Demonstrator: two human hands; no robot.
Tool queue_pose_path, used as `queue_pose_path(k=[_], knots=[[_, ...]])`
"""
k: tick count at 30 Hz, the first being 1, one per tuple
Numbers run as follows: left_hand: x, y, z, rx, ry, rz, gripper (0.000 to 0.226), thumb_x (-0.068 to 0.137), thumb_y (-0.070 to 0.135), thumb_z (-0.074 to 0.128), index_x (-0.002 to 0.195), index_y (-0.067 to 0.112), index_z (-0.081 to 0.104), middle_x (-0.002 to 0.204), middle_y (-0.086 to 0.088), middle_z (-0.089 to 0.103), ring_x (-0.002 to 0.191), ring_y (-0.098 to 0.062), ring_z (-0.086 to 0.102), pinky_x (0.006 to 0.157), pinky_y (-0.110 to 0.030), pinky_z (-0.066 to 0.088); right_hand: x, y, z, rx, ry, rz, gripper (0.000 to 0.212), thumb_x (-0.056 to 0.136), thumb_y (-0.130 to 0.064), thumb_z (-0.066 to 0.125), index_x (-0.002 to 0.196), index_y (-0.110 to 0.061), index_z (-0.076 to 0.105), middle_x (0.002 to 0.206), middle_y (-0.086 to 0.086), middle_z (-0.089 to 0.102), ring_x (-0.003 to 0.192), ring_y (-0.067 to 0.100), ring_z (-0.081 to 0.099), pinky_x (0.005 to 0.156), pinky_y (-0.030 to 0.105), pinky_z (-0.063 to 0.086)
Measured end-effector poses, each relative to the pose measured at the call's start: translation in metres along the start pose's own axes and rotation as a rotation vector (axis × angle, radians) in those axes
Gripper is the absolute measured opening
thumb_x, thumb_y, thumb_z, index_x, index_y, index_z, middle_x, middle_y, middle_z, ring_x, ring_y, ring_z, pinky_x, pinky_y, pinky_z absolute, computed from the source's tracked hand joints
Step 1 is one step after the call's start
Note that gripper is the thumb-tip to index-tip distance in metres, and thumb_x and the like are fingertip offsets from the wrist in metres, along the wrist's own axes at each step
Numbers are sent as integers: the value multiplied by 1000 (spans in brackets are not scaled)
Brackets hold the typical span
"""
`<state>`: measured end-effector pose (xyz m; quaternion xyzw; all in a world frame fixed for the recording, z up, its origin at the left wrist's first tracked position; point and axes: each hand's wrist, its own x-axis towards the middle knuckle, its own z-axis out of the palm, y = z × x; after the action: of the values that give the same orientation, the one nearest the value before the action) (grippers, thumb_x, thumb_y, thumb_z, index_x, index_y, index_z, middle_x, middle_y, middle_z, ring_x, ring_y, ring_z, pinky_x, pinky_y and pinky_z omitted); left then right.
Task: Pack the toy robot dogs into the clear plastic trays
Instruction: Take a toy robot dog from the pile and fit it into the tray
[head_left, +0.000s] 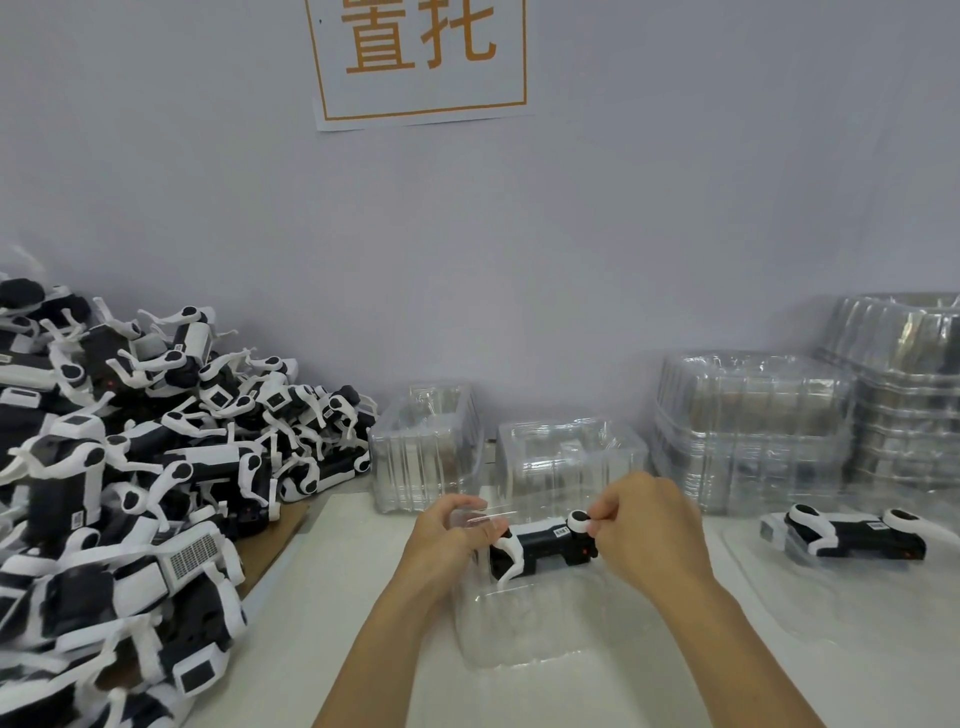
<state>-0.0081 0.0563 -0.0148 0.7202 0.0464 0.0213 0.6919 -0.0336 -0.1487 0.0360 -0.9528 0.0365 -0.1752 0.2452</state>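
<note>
From the head view, both bare forearms reach forward from the bottom edge and meet over the white work surface (322, 597), the hands nearly level with each other. The left hand (452, 530) is curled, knuckles up, its fingers bent round the head end of a black-and-white toy robot dog (540, 543), where a white leg folds down; the thumb lies along the near side. The right hand (649, 530) is bent at the wrist and turned inward, thumb and forefinger pinching at the round white hip joint on the dog's other end, the remaining fingers tucked in. The dog lies lengthwise between the two hands, held just over the far edge of a clear plastic tray (519, 623) that sits directly before the person; whether it already rests in the tray's hollow I cannot tell, as the plastic is hard to read. To the right, a second dog (852, 535) lies on its side in another clear tray (779, 587). A big heap of loose dogs (130, 467) fills the left side. Behind the hands stand two empty trays (431, 447), and further right, stacks of nested trays (753, 426) against the wall, on which hangs a paper sign (421, 57) with orange characters.
</note>
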Motion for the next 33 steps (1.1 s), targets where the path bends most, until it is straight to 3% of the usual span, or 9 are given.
queue_pose_path(k=[5,8,13,17,21,25,28,33], knots=[[0,-4,1,-28,8,34,26,81,29,82,103,24,70,94,9,76,94,-8,70,77,-25,45,-2,-4,4,67,1,-149,16,93,-35,61,104,-35,72,108,-13,63,109,14,56,99,37,42],[2,-6,2,-45,32,36,12,85,32,77,95,26,73,100,4,75,95,-8,70,80,-27,47,-8,-16,15,148,-129,-283,27,95,-50,54,117,-40,66,123,-16,57,122,10,47,102,37,32],[4,-8,3,-63,20,36,20,89,40,70,98,22,73,102,1,75,107,-19,67,102,-44,49,-14,-25,25,107,-224,-376,30,94,-63,44,121,-58,58,120,-22,57,117,6,45,89,34,20],[5,-9,4,-66,42,34,17,91,36,69,98,22,73,98,1,76,104,-19,68,103,-47,49,-14,-24,24,93,-223,-405,26,95,-61,43,117,-67,55,112,-20,63,111,8,49,84,35,21],[5,-9,5,-53,55,51,13,93,33,67,96,21,73,95,3,76,104,-20,68,101,-42,49,-10,-24,24,143,-239,-388,23,96,-54,46,104,-60,66,94,-18,68,98,2,54,83,31,24],[5,-10,4,-54,57,46,11,92,32,68,97,23,72,96,4,76,105,-18,68,102,-42,49,-11,-24,25,107,-246,-389,25,95,-51,46,110,-61,63,95,-22,68,98,1,55,83,30,24],[7,-11,4,-46,58,45,9,92,31,68,96,24,73,95,5,76,103,-18,69,101,-43,50,-10,-23,24,105,-275,-395,24,97,-51,45,104,-62,64,80,-23,66,90,2,57,80,29,28],[8,-12,4,-49,61,47,7,91,29,68,92,25,73,92,6,76,102,-19,69,97,-39,50,-7,-20,18,108,-386,-359,32,99,-33,51,118,-56,63,115,-27,67,119,1,53,103,31,32]])
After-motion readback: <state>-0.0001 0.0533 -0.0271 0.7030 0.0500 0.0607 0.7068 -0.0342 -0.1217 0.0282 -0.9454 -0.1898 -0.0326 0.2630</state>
